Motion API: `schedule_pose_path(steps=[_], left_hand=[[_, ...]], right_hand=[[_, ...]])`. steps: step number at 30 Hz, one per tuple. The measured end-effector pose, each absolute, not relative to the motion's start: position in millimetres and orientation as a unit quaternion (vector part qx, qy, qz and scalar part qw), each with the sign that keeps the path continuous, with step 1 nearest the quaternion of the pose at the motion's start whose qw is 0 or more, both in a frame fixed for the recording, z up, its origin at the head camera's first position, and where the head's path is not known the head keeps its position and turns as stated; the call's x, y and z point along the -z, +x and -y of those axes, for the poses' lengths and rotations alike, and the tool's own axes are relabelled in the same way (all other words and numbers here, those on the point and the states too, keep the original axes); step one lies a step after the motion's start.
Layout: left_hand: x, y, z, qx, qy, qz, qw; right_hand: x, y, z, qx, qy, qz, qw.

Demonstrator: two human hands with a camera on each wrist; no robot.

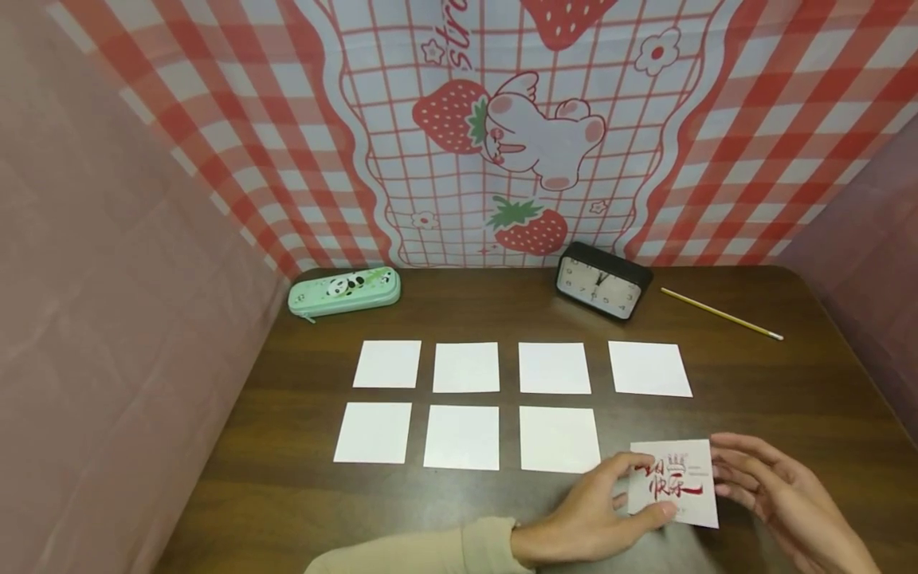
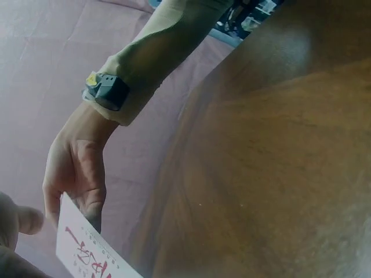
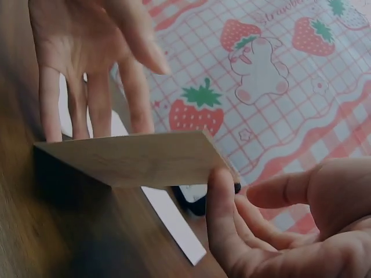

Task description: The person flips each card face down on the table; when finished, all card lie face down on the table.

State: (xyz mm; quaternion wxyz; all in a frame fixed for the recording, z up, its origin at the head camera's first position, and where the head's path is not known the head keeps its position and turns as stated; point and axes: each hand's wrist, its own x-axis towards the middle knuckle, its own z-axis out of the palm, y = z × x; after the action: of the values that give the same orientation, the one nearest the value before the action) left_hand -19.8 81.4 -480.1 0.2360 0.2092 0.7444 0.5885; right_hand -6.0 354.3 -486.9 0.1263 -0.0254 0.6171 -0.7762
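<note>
A square greeting card (image 1: 677, 504) with red brush-style characters and a small cake drawing is between my two hands at the front right. In the right wrist view the underside of the card (image 2: 87, 249) (image 3: 139, 165) is tilted, with dark shadow beneath. My right hand (image 1: 782, 486) pinches a corner at its right edge, one finger against the underside. From the left, my left hand (image 1: 595, 502) reaches over the card with long, extended fingers at the opposite edge. The left thumb (image 3: 139, 40) stands apart from the card's face; the left fingertips are partly hidden behind it.
Several blank white cards (image 1: 462, 437) lie face up in two rows on the brown table (image 1: 280, 510). Behind them are a mint panda pencil case (image 1: 344, 292), a black desk clock (image 1: 602, 281) and a yellow pencil (image 1: 720, 313). A strawberry-print cloth (image 1: 459, 207) hangs at the back.
</note>
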Motion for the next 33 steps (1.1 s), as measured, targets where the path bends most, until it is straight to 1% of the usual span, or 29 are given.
schedule_pose_path(steps=[3, 7, 9, 13, 18, 21, 27, 30, 33], left_hand=[[478, -20, -81, -0.59, 0.195, -0.746, 0.24], [476, -23, -79, -0.607, 0.19, -0.734, 0.236], [476, -25, -79, -0.626, 0.193, -0.717, 0.238], [476, -29, -78, -0.692, 0.187, -0.65, 0.254], [475, -33, -78, -0.783, 0.155, -0.543, 0.262], [473, -37, -77, -0.803, 0.151, -0.515, 0.26], [473, -44, -74, -0.798, 0.154, -0.524, 0.255], [475, -50, -73, -0.79, 0.163, -0.539, 0.243], [479, -57, -71, -0.777, 0.166, -0.565, 0.224]], right_hand=[[487, -8, -347, 0.761, -0.028, -0.628, 0.162], [489, -9, -332, 0.729, -0.02, -0.658, 0.188], [488, -10, -324, 0.704, -0.001, -0.681, 0.202], [483, -11, -310, 0.636, 0.039, -0.741, 0.214], [477, -11, -297, 0.567, 0.076, -0.797, 0.195], [475, -11, -294, 0.54, 0.092, -0.815, 0.19], [475, -15, -296, 0.499, 0.109, -0.841, 0.179], [476, -19, -301, 0.474, 0.11, -0.859, 0.157], [477, -22, -308, 0.465, 0.105, -0.87, 0.124]])
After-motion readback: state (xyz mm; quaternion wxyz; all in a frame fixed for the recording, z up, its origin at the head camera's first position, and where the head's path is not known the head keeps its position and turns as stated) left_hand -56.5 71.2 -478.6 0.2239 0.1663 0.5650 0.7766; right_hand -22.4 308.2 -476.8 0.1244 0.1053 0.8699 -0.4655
